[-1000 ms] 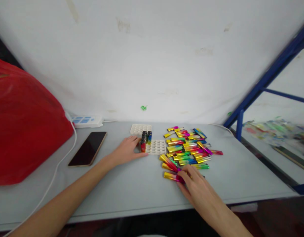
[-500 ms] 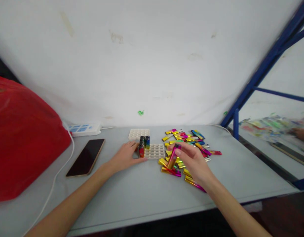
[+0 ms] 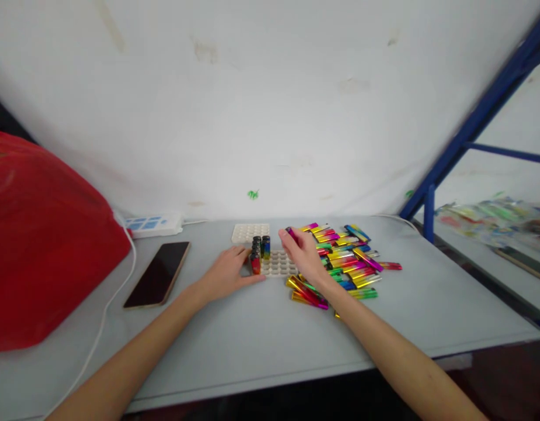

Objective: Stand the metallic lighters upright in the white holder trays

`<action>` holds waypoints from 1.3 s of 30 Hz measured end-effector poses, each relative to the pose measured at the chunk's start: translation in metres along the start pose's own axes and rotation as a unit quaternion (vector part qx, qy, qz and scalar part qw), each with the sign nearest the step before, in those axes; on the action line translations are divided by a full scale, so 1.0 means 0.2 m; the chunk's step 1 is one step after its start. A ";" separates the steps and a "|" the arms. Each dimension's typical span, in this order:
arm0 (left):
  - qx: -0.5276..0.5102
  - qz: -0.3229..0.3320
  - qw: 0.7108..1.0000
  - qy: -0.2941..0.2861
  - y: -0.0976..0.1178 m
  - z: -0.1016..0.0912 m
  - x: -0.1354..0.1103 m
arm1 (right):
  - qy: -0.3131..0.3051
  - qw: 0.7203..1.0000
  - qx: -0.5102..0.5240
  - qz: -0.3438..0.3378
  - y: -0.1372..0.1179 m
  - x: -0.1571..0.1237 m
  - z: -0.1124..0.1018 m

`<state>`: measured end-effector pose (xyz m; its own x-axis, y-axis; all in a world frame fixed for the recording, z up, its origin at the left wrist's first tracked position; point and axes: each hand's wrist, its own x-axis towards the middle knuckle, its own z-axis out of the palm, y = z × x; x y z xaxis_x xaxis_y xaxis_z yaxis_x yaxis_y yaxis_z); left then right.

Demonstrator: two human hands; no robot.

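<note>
Lighter (image 3: 290, 232), pinched in the right hand (image 3: 300, 248), had moved from over the loose pile (image 3: 346, 257) to above the tray's (image 3: 279, 266) right end, mid-frame. The left hand (image 3: 228, 272), thumb and fingers apart, stayed curved about the tray's left end beside the upright lighters (image 3: 266, 248). Grey table (image 3: 235, 345) stretched below to its front edge, lower centre, the phone (image 3: 158, 275) lying at left.

The lighters (image 3: 342, 255) look glossy and metallic, the trays (image 3: 279, 264) matt plastic.

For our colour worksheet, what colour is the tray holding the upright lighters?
The tray is off-white, best seen in the head view.
</note>
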<state>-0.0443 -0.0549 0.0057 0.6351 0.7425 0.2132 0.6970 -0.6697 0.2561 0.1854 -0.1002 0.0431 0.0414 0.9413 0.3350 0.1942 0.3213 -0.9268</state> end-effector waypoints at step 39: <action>-0.023 -0.011 1.000 0.009 0.01 0.01 0.00 | -0.088 0.929 -0.327 -0.147 0.09 -0.03 -0.01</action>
<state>-0.0428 -0.0568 0.0048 0.6132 0.7576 0.2236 0.6943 -0.6520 0.3048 0.1909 -0.1012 0.0255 -0.2577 0.8433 0.4716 0.7287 0.4901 -0.4783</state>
